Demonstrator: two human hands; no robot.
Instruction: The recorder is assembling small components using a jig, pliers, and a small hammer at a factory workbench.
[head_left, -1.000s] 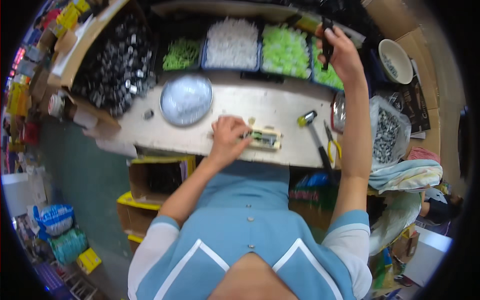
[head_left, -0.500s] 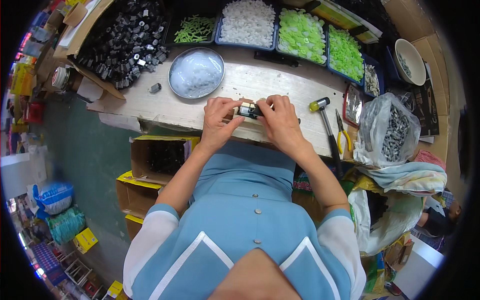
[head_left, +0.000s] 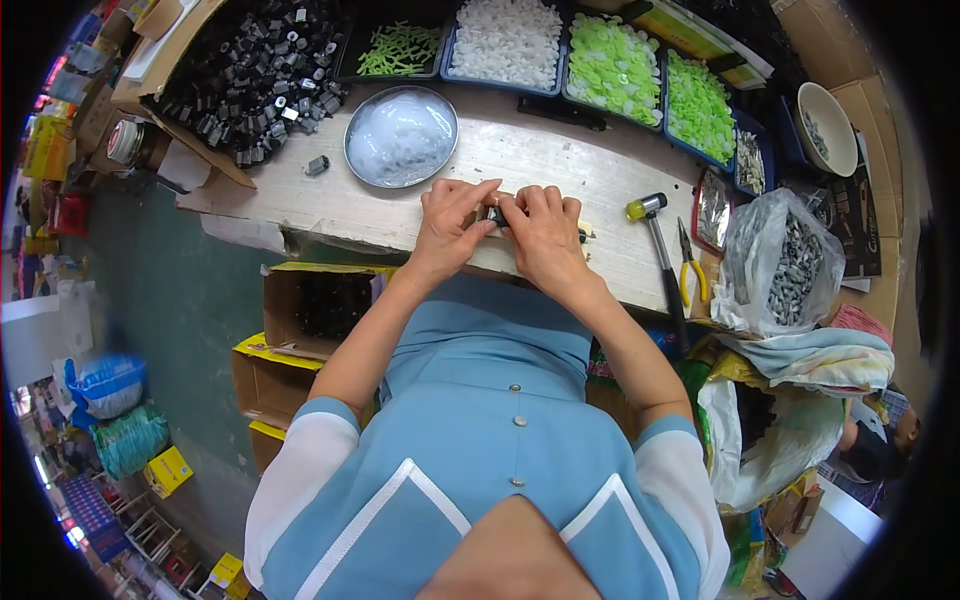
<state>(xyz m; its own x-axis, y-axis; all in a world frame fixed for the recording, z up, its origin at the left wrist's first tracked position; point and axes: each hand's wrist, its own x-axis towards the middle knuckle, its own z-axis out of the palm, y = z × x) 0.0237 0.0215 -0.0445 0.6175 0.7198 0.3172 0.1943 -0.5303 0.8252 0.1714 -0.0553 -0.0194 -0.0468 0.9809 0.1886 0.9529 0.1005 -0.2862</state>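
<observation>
Between my two hands, at the front of the worktable, is a small black-and-metal part (head_left: 492, 214), mostly covered by fingers. My left hand (head_left: 446, 226) is closed on its left end, with thumb and forefinger pinching. My right hand (head_left: 549, 238) bends over its right end, fingers curled and thumb close to the other thumb. A short dark piece with a yellowish bit (head_left: 585, 234) shows just right of the right hand. Behind the left hand stands a round metal bowl (head_left: 401, 137) holding a whitish, glossy substance. One loose dark block (head_left: 317, 165) lies left of it.
Dark metal-and-black blocks fill a carton (head_left: 262, 85) at back left. Trays of green sticks (head_left: 398, 50), white pieces (head_left: 505, 45) and green discs (head_left: 612, 70) line the back. To the right lie a hammer (head_left: 662, 255), yellow-handled pliers (head_left: 690, 270) and a plastic bag of metal parts (head_left: 785, 265).
Both hands have drawn closer together around the part. The right hand has shifted left and now covers more of it. The bench items sit slightly farther right in view.
</observation>
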